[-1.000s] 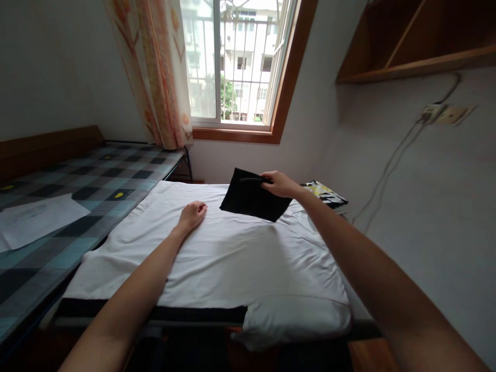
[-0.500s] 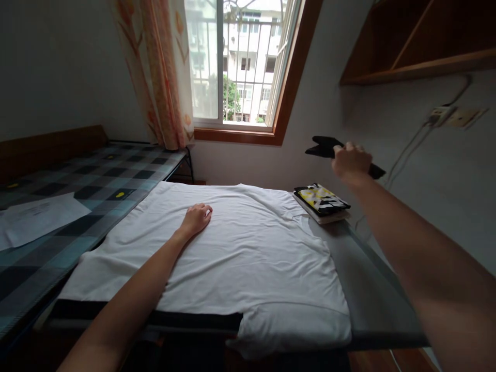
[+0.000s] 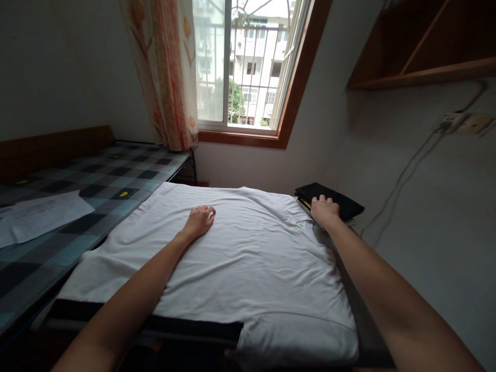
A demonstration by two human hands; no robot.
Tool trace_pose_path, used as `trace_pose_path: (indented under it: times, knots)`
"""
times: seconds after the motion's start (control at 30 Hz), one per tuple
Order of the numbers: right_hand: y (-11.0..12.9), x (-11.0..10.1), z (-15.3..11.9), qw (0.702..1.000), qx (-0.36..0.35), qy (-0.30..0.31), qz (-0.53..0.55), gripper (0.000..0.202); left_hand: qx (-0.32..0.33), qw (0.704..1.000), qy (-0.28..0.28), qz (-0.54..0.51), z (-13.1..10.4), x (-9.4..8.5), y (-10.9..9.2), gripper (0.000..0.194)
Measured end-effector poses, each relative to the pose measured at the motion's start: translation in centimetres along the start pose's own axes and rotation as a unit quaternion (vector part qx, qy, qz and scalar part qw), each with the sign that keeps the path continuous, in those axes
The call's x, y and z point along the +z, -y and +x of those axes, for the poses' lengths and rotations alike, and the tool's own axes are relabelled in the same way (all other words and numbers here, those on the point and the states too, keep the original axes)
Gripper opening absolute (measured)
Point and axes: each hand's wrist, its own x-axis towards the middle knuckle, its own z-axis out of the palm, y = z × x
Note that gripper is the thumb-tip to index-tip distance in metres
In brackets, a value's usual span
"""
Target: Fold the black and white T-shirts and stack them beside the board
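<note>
Glaring through the window (image 3: 251, 72), dimming along the right wall (image 3: 437, 206), darkening inside the shelf (image 3: 437, 44), stretching toward the edges

The place looks like a home bedroom. A checked mattress (image 3: 112, 201) lies beside a spread white T-shirt (image 3: 240, 248), a flowered curtain (image 3: 166, 77) hangs at a barred window (image 3: 251, 67), and wooden shelving (image 3: 426, 40) is mounted on the wall (image 3: 445, 206).

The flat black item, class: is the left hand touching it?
No, the right hand is on the flat black item, while the left hand lies on the white shirt.
</note>
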Motion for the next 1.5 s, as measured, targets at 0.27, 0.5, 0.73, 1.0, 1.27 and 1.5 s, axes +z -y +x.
trace_pose_path:
  times: [0.27,0.5,0.73,1.0,1.27,1.5]
  knots:
    - [7.9,-0.7,-6.7,0.983,-0.133,-0.038,0.118,0.041,0.019,1.0,0.001,0.01,0.0,-0.1,0.1,0.022]
    - [12.9,2.9,-10.3,0.961,-0.141,-0.106,0.213,0.04,0.022,1.0,0.013,0.006,0.0,-0.2,0.3,0.023]
    - [13.0,3.0,-10.1,0.964,-0.11,-0.095,0.221,0.039,0.01,1.0,0.018,0.001,0.0,0.0,0.2,0.026]
    - [12.8,3.1,-10.2,0.963,-0.118,-0.084,0.229,0.04,0.005,1.0,0.014,0.016,-0.5,-0.1,-0.3,0.027]
    - [12.0,3.3,-10.6,0.961,-0.152,-0.07,0.22,0.042,-0.008,0.999,0.013,0.029,-1.3,-0.2,-1.6,0.028]
    - [11.6,3.5,-10.5,0.958,-0.167,-0.058,0.224,0.044,-0.011,1.0,0.01,0.027,-1.5,-0.4,-2.3,0.027]
